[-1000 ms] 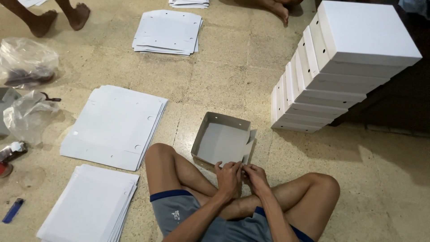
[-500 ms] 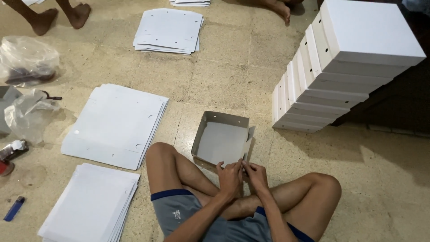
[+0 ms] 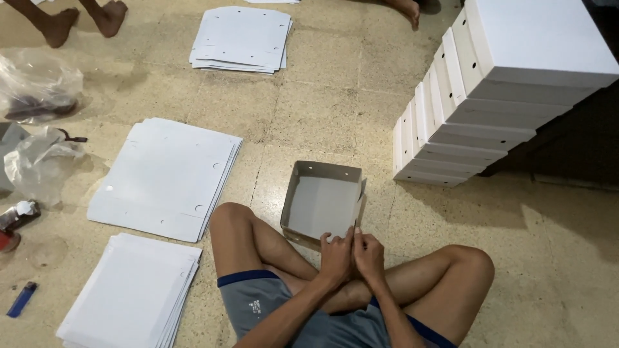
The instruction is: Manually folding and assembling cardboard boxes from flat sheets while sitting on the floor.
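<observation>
I sit cross-legged on a tiled floor with a half-folded grey-white cardboard box (image 3: 320,205) in front of my legs. My left hand (image 3: 336,256) and my right hand (image 3: 369,253) are pressed together at the box's near right corner, pinching its near wall. The box's far and left walls stand upright; its inside is bare.
Two stacks of flat white box blanks (image 3: 166,178) (image 3: 132,298) lie to my left, another (image 3: 241,37) farther off. Finished white boxes (image 3: 490,96) stand stacked at the right. Plastic bags (image 3: 39,90), a blue lighter (image 3: 22,299) and another person's bare feet (image 3: 84,19) are at the left edge.
The box has been shifted a little and its near wall folded further up; my hands stay together at the near right corner.
</observation>
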